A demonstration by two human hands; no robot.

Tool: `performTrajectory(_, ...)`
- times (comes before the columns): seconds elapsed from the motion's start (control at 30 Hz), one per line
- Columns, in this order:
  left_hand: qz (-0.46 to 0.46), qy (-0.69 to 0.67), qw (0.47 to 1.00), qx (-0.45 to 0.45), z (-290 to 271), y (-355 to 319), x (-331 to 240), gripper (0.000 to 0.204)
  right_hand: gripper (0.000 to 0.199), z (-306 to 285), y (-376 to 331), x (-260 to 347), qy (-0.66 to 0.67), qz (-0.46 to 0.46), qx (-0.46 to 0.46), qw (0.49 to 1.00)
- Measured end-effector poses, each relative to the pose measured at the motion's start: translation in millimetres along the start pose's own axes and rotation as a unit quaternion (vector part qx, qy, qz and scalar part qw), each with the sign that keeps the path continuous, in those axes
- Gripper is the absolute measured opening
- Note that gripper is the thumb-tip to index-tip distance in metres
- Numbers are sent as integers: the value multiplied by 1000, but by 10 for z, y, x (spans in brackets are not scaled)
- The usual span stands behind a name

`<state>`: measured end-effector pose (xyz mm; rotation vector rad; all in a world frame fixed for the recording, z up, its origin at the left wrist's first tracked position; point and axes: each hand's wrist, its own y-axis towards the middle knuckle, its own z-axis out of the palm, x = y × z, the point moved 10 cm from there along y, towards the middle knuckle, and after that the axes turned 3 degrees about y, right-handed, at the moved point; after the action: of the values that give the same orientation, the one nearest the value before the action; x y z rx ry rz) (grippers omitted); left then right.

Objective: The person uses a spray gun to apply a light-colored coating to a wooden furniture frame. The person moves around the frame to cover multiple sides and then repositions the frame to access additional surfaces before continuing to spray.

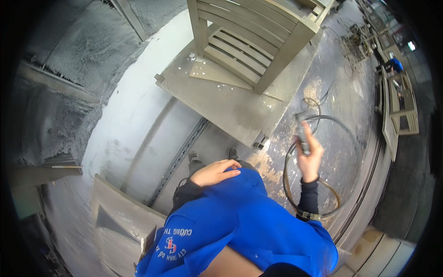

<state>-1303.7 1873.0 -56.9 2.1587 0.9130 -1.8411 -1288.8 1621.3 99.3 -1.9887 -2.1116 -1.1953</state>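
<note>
My right hand (310, 154) is wrapped round a dark metal spray gun (302, 135), held up to the right of my body and slightly blurred. A dark hose (287, 180) loops around that forearm. Flat against the front of my blue shirt (244, 198) lies my left hand (216, 172), its fingers stretched out and holding nothing. Ahead of both hands, a greyish-beige slatted chair or bench (249, 27) stands on a flat board (221, 104), apart from the gun.
A chain track (177, 159) crosses the floor beside my feet. Left is a whitish, dusty spray-covered surface (134, 92). Boards (120, 207) lean at lower left. More slatted furniture (404, 104) lines the right side, with a person in blue (395, 65) beyond. Hose coils lie on the stained floor.
</note>
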Motion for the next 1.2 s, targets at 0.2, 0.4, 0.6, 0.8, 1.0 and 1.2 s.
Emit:
performTrajectory(0.2, 21, 118, 985, 121, -385, -431, 281, 49, 55, -775, -164, 1386, -107, -6, -232, 967)
performTrajectory(0.4, 54, 111, 979, 161, -731, -918, 673, 47, 56, -71, -667, 1724, -57, 88, -308, 945)
performTrajectory(0.6, 86, 150, 959, 225, -796, -1248, 817, 46, 52, 727, -1216, 2169, 5, 198, -242, 950)
performTrajectory(0.8, 254, 294, 918, 79, -618, -973, 566, 91, 50, 1141, -1649, 2389, 191, 357, -245, 881)
performTrajectory(1.0, 267, 368, 805, 382, 363, -920, 1095, 60, 50, 1077, -1400, 2529, 125, 271, -243, 923)
performTrajectory(1.2, 108, 264, 915, 285, -389, -1259, 1434, 56, 54, 1694, -687, 2781, 66, 89, -47, 993)
